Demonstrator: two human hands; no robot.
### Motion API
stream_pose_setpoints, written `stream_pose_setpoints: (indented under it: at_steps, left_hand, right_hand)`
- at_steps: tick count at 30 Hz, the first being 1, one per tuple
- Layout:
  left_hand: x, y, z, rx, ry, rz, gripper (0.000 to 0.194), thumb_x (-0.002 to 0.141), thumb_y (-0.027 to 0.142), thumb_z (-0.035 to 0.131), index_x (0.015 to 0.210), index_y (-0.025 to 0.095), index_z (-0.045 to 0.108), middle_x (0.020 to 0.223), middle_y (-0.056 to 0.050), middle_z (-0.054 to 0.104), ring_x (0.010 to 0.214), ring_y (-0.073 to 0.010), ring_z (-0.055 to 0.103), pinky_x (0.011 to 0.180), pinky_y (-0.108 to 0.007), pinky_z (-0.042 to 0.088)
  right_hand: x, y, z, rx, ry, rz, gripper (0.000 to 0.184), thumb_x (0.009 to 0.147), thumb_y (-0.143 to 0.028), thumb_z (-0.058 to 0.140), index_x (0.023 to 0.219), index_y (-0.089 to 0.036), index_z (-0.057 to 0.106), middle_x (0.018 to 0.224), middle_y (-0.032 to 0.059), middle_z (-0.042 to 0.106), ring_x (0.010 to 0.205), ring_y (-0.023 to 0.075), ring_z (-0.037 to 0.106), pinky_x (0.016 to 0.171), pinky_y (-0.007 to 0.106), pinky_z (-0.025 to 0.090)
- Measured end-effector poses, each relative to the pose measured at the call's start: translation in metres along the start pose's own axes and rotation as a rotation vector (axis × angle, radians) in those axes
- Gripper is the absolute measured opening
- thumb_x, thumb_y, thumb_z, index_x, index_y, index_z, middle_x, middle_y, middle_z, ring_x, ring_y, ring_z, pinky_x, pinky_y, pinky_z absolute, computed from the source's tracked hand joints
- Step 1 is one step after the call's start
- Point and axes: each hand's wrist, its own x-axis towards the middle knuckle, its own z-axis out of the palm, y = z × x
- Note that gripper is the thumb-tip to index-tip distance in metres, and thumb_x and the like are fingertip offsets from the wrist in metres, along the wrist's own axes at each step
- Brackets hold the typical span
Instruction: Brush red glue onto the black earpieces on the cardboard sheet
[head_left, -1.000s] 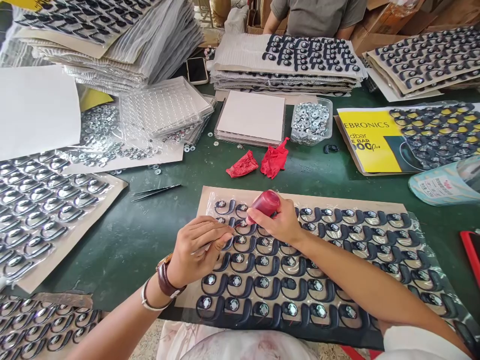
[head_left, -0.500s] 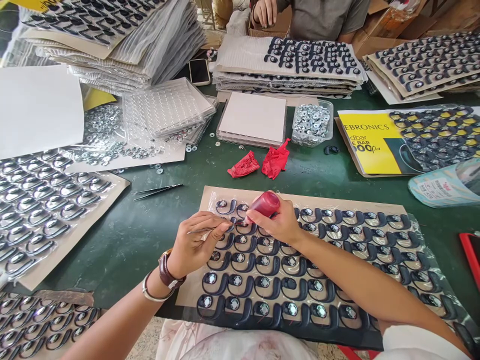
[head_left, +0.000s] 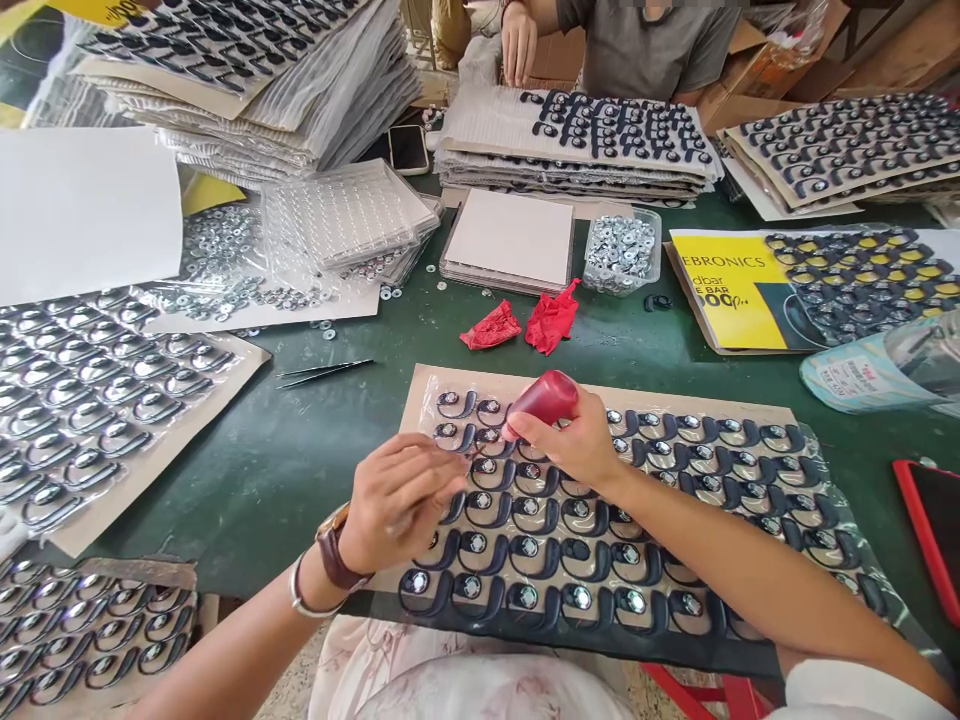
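My right hand (head_left: pixel 581 440) is wrapped around a red squeeze bottle (head_left: pixel 546 397), tilted with its tip pointing down and left over a sheet of dark hook-shaped parts (head_left: pixel 580 511). Close by on the left, my left hand (head_left: pixel 409 495) is closed in a pinch at the sheet's upper left, on what seem to be thin tweezers, mostly hidden by the fingers. The parts sit in rows under clear film on brown card, many with a shiny metal disc in their round end. My fingertips and the bottle tip nearly meet over one part in the upper rows.
Another pair of tweezers (head_left: pixel 326 373) lies left of the sheet. Beyond are crumpled red scraps (head_left: pixel 551 318), a tub of metal washers (head_left: pixel 621 255) and a white card stack (head_left: pixel 511 238). More part sheets (head_left: pixel 82 410) flank the left. A person's hand (head_left: pixel 519 45) shows across the table.
The bottle and my right hand have shifted slightly right. My left hand has turned, so its fingers now cover the thin tool. The whole view has moved a little.
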Motion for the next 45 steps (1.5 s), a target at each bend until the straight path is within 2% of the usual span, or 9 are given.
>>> stream_pose_setpoints:
  at_steps: [4, 6, 11, 20, 27, 36, 45]
  left_hand:
    - [-0.011, 0.014, 0.001, 0.135, -0.1, 0.201, 0.014, 0.09, 0.013, 0.059, 0.103, 0.011, 0.066, 0.092, -0.006, 0.076, 0.083, -0.0165, 0.073, 0.084, -0.032, 0.058]
    - [-0.016, 0.016, 0.003, 0.171, -0.131, 0.23, 0.014, 0.092, 0.013, 0.057, 0.102, 0.01, 0.066, 0.093, -0.007, 0.076, 0.084, -0.0173, 0.073, 0.085, -0.033, 0.059]
    - [-0.023, 0.018, 0.007, 0.222, -0.134, 0.21, 0.018, 0.09, 0.015, 0.06, 0.106, 0.011, 0.066, 0.096, -0.007, 0.076, 0.087, -0.0178, 0.073, 0.088, -0.034, 0.059]
    - [-0.02, 0.025, 0.009, 0.252, -0.118, 0.195, 0.019, 0.09, 0.017, 0.06, 0.107, 0.013, 0.067, 0.093, -0.005, 0.076, 0.085, -0.0169, 0.073, 0.088, -0.033, 0.059]
    - [-0.021, 0.023, 0.009, 0.237, -0.123, 0.184, 0.017, 0.09, 0.015, 0.059, 0.105, 0.013, 0.067, 0.094, -0.006, 0.076, 0.085, -0.017, 0.073, 0.087, -0.034, 0.059]
    - [-0.023, 0.021, 0.009, 0.212, -0.133, 0.168, 0.019, 0.088, 0.014, 0.062, 0.106, 0.012, 0.067, 0.096, -0.007, 0.076, 0.087, -0.0179, 0.073, 0.09, -0.035, 0.058]
    - [-0.021, 0.022, 0.009, 0.191, -0.104, 0.163, 0.018, 0.087, 0.011, 0.063, 0.104, 0.01, 0.067, 0.093, -0.007, 0.076, 0.083, -0.0181, 0.073, 0.087, -0.035, 0.058]
  right_hand:
    - [-0.012, 0.009, 0.009, 0.132, -0.015, 0.073, 0.031, 0.085, -0.051, 0.067, 0.08, -0.02, 0.062, 0.068, 0.0032, 0.072, 0.061, 0.0176, 0.067, 0.061, 0.029, 0.056]
    - [-0.015, 0.013, 0.012, 0.169, -0.044, 0.066, 0.03, 0.086, -0.05, 0.067, 0.083, -0.02, 0.063, 0.069, 0.0032, 0.073, 0.063, 0.0181, 0.069, 0.063, 0.03, 0.056]
    - [-0.016, 0.017, 0.015, 0.14, -0.091, 0.035, 0.029, 0.085, -0.048, 0.069, 0.089, -0.019, 0.063, 0.07, 0.0027, 0.074, 0.063, 0.0183, 0.069, 0.067, 0.031, 0.057]
    - [-0.017, 0.014, 0.015, -0.065, -0.014, -0.021, 0.034, 0.08, -0.055, 0.071, 0.085, -0.022, 0.066, 0.066, 0.0019, 0.071, 0.061, 0.0191, 0.068, 0.063, 0.03, 0.057]
    - [-0.016, 0.014, 0.013, -0.07, 0.032, -0.006, 0.031, 0.081, -0.053, 0.07, 0.082, -0.023, 0.066, 0.063, 0.0018, 0.069, 0.062, 0.0197, 0.068, 0.065, 0.03, 0.056]
    - [-0.017, 0.013, 0.01, -0.04, 0.034, 0.054, 0.032, 0.083, -0.052, 0.068, 0.078, -0.021, 0.063, 0.063, 0.0018, 0.068, 0.058, 0.0173, 0.063, 0.063, 0.03, 0.054]
    - [-0.015, 0.015, 0.014, -0.047, 0.022, 0.038, 0.033, 0.081, -0.053, 0.069, 0.08, -0.02, 0.064, 0.065, 0.0025, 0.069, 0.061, 0.0184, 0.066, 0.066, 0.03, 0.054]
